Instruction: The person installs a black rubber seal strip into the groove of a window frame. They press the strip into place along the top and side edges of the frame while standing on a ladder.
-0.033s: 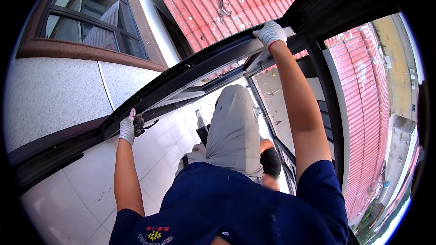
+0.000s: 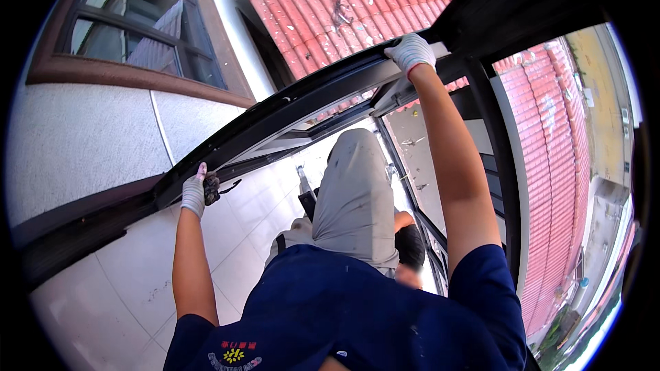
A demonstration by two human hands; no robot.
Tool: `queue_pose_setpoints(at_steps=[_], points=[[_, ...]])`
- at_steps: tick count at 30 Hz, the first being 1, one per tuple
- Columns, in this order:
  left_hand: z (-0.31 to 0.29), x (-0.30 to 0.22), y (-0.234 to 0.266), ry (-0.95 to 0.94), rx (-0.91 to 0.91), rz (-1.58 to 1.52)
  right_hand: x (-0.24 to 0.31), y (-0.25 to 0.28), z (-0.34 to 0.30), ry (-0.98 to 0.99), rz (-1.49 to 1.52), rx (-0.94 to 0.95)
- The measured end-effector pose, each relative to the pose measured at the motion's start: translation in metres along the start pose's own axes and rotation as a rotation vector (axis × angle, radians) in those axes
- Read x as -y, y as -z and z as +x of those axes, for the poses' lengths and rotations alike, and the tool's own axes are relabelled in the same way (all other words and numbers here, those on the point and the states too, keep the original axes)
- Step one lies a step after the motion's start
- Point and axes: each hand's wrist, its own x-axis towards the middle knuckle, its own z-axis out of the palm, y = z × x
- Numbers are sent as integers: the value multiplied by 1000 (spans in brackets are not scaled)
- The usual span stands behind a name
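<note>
My left hand point(image 2: 194, 191), in a striped white-and-grey glove, is closed on the lower left part of a long black metal window frame point(image 2: 275, 111), its thumb lying up against the bar. A dark, lumpy shape point(image 2: 212, 188) with a thin strip sticking out sits at its fingers; I cannot make out whether it is a thing or the glove's coated fingers. Farther right and higher, my right hand point(image 2: 412, 53), gloved alike, wraps over the same bar near the corner where it meets a dark upright. Both arms are stretched out.
Below are pale floor tiles point(image 2: 130, 282) and another person's dark-haired head point(image 2: 410, 244) beside my grey-trousered leg. Outside lie red corrugated roofs point(image 2: 357, 0). A rough pale wall point(image 2: 82, 144) with a brown-framed window point(image 2: 137, 34) stands at left. A black upright point(image 2: 498, 144) runs along the right.
</note>
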Motion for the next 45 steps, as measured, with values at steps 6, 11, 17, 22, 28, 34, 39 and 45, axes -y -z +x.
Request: queue_pose_setpoints(at_steps=[6, 11, 17, 22, 28, 34, 39, 45], points=[[-9, -10, 0, 10, 18, 48, 14, -12, -7, 25, 23, 8], [-2, -5, 0, 62, -27, 10, 24, -18, -12, 23, 28, 23], [-12, 2, 9, 20, 32, 67, 13, -33, -10, 206, 197, -76], [-39, -24, -1, -244, -51, 916, 5, -39, -70, 174, 724, -335], [-45, 40, 0, -128, 29, 262, -35, -115, -140, 356, 490, -462], [-45, 59, 33, -342, -187, 122, -22, -146, -217, 418, 589, -329], [-68, -9, 55, -244, -193, 164, -11, -146, -226, 483, 596, -279], [-62, -39, 71, -232, -309, 757, -18, -151, -222, 469, 638, -261]])
